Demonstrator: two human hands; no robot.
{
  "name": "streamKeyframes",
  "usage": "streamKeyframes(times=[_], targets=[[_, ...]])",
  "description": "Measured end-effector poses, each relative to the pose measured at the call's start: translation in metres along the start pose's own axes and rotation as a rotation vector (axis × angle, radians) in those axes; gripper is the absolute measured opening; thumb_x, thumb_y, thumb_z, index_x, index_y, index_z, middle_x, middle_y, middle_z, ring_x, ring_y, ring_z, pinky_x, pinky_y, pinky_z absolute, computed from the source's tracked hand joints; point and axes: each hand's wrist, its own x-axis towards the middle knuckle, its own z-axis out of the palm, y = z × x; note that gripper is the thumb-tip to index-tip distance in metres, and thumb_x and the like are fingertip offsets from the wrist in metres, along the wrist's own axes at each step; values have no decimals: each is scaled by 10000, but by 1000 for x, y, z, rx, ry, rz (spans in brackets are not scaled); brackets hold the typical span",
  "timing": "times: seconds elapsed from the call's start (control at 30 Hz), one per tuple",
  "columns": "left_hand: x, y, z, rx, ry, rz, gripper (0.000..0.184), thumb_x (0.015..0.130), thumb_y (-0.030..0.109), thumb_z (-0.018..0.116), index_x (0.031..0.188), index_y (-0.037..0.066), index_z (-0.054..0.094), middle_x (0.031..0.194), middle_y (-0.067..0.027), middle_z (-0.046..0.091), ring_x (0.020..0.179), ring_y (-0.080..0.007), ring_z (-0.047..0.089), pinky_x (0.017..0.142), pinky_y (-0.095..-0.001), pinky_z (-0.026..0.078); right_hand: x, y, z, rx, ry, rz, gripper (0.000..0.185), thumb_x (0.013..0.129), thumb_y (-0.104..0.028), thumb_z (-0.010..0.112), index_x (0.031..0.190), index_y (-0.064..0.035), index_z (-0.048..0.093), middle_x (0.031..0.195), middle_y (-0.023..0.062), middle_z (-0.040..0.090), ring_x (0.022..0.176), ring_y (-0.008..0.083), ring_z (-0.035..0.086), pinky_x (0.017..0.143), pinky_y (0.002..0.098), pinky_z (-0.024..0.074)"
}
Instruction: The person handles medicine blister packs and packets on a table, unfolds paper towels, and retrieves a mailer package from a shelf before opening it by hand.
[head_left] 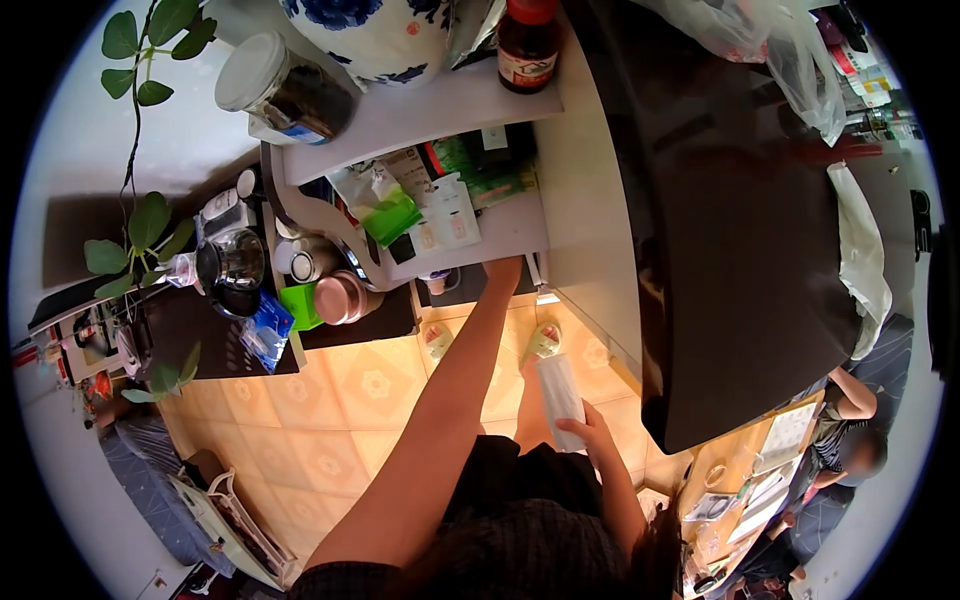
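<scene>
My right hand (pixel 590 435) is closed around the lower end of a white oblong packet (pixel 561 392), held in front of my body above the floor. My left hand (pixel 504 270) reaches forward to the front edge of a pale shelf (pixel 520 225), and its fingers are hidden there. On that shelf, just beyond the hand, lie a white packet (pixel 448 215), a green and white pouch (pixel 385 212) and a dark box (pixel 497 150). Below the shelf, left of my wrist, a small cup-like item (pixel 437 283) shows in part.
A jar (pixel 290 90), a blue-and-white vase (pixel 375 35) and a red-capped bottle (pixel 528 50) stand above. Left are a glass pot (pixel 232 262) and a pink-lidded container (pixel 345 298). A dark tabletop (pixel 740 270) borders the right. Another person (pixel 845 445) sits beyond a wooden table (pixel 715 475).
</scene>
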Motion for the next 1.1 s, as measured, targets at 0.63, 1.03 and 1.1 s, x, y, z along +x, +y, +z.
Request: streamKeyframes(times=[0.63, 1.03, 1.1], targets=[[-90, 36, -101, -915, -543, -863, 271, 978, 249, 529, 1113, 39, 634, 1022, -112, 690, 935, -220, 684, 827, -321, 558, 0, -40, 35, 182, -194, 41, 472, 834, -166, 699, 1247, 12, 556, 1049, 79, 651, 959, 165, 619, 851, 303, 479], [19, 129, -229, 417, 349, 160, 394, 869, 126, 613, 1253, 71, 544, 1414, -192, 417, 1272, -424, 414, 1007, -516, 372, 0, -39, 33, 106, -132, -1, 485, 811, -200, 722, 1231, -5, 578, 1070, 68, 638, 987, 161, 597, 859, 303, 468], [40, 118, -226, 578, 362, 201, 411, 843, 147, 644, 1244, 108, 562, 1420, -174, 416, 1307, -408, 393, 1039, -551, 335, 0, -39, 34, 103, -127, -5, 491, 811, -206, 723, 1233, -2, 576, 1069, 68, 638, 990, 165, 597, 863, 306, 467]])
